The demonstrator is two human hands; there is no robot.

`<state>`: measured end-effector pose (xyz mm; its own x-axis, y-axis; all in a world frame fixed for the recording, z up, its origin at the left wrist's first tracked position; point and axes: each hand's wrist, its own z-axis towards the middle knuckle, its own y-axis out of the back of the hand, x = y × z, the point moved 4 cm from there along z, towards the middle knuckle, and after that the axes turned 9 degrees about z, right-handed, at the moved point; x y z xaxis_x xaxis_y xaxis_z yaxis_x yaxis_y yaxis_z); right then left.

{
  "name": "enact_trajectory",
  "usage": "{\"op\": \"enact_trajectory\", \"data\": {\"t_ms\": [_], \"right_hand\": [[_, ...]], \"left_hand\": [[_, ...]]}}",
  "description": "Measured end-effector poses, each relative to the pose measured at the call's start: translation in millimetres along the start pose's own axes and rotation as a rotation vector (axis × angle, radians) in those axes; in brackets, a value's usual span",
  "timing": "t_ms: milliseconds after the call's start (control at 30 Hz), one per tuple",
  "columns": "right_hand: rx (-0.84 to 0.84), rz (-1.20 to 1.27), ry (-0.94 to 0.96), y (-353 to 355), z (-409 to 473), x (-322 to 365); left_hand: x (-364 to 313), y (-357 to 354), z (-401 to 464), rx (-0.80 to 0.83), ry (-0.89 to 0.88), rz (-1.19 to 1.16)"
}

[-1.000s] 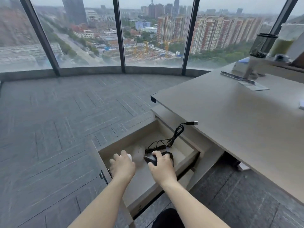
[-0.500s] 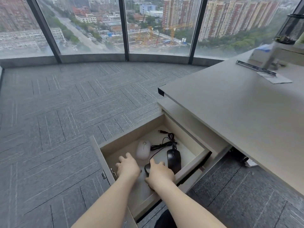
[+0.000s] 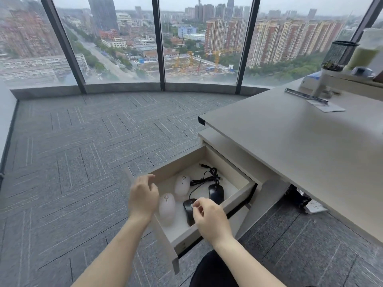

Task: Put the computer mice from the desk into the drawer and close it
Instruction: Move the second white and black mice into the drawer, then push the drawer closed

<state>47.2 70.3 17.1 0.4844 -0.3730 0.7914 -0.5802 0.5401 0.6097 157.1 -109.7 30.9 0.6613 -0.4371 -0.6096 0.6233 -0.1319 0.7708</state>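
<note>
A pale wooden drawer (image 3: 238,195) stands pulled out from under a smooth, light desk (image 3: 300,154), above grey ribbed carpet (image 3: 72,162). Four computer mice lie on its flat floor. Two are white, rounded and oval: the near white mouse (image 3: 167,208) on the left, the far white mouse (image 3: 182,184) just beyond it. Two are glossy black: the near black mouse (image 3: 188,210) and the far black mouse (image 3: 216,193), their thin black cables (image 3: 207,179) looped toward the far wall.

The left hand (image 3: 143,197) hovers over the drawer's left edge, fingers loosely spread, holding nothing. The right hand (image 3: 211,219) hangs over the near edge, fingers curled, covering part of the near black mouse; I cannot tell if it touches it.

The desk top nearby is bare; a mesh cup (image 3: 339,54) stands far right.
</note>
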Motion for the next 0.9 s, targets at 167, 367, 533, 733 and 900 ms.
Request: {"op": "enact_trajectory", "data": {"t_ms": [167, 367, 533, 733, 900], "right_hand": [[0.176, 0.100, -0.003, -27, -53, 11], [0.265, -0.036, -0.004, -55, -85, 12], [0.187, -0.052, -0.034, -54, -81, 4], [0.097, 0.047, -0.132, -39, -71, -21], [-0.028, 0.112, -0.213, -9, -56, -50]], "left_hand": [[38, 17, -36, -0.030, 0.129, -0.023], [67, -6, -69, 0.229, 0.210, 0.035], [55, -12, -77, 0.289, 0.224, -0.136], [34, -36, -63, 0.395, 0.247, -0.259], [1, -71, -52, 0.448, 0.318, -0.423]]}}
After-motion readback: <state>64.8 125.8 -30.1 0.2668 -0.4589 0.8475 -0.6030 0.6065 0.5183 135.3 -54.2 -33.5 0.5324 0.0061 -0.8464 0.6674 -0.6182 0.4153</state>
